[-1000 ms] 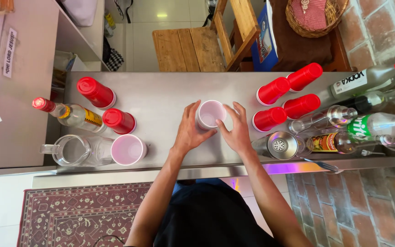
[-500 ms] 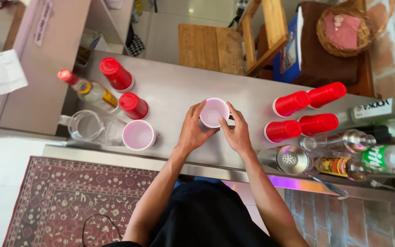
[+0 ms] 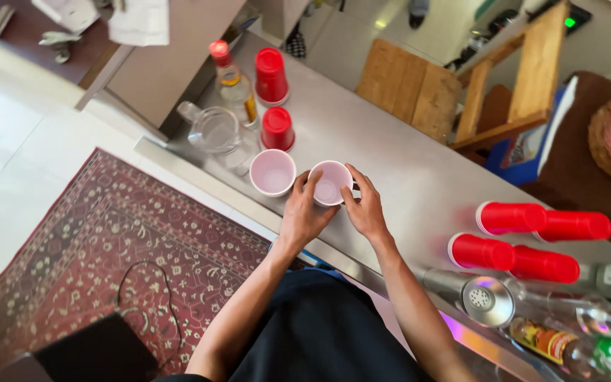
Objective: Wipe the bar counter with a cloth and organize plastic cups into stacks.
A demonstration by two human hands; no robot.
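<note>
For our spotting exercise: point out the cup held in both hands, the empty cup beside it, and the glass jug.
held cup (image 3: 331, 182), head view, its pale inside.
empty cup (image 3: 272, 172), head view, its inside bottom.
glass jug (image 3: 218, 131), head view, its open top.

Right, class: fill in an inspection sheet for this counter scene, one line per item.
Surface: grey counter, smooth, no spills seen.
Job's things: upright cup held between left hand and right hand; second upright cup beside it.
Clutter: two upturned red cups, glass jug, bottle, red cups lying sideways, more bottles.
Grippers: both hands grip the cup.
Cables: black cable on patterned rug.
Surroundings: wooden frame.
</note>
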